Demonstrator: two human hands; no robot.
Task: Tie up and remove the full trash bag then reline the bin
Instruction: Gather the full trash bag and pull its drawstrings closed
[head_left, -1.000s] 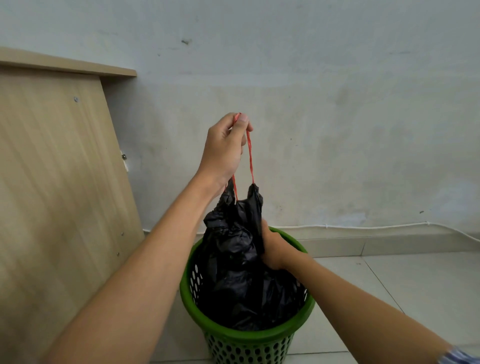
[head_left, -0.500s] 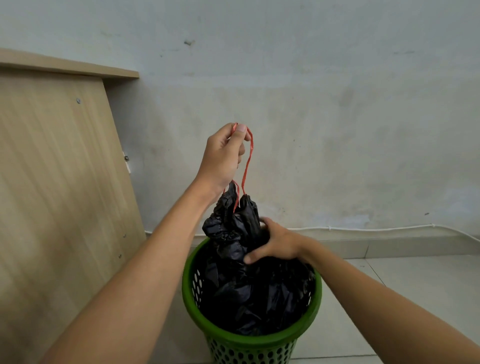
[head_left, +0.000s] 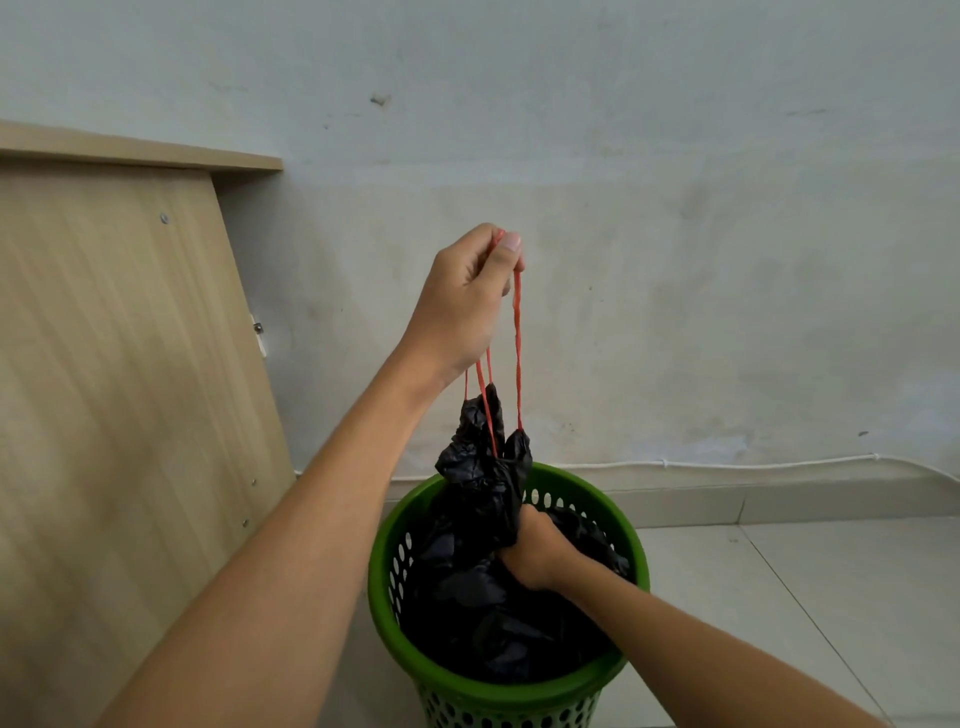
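In the head view, the thin red plastic drawstring (head_left: 516, 343) is pinched between thumb and curled fingers of the left hand (head_left: 462, 301), which is raised above the bin, and the string is drawn taut in several strands down to the gathered neck of the crumpled black plastic trash bag (head_left: 485, 467). The neck of the bag is gripped just below the cinched top by the right hand (head_left: 535, 553), its fingers curled round the plastic at rim level. The body of the bag is seen inside the round green perforated plastic bin (head_left: 587, 680), filling it, with only the bunched neck lifted above the rim. The bin is stood on a pale tiled floor (head_left: 779, 597) near the bottom edge of the view, close to a scuffed whitish wall (head_left: 675, 260). A white cable (head_left: 727, 464) is run along the foot of the wall. A light wooden panel (head_left: 119, 364) is stood just left of the bin.
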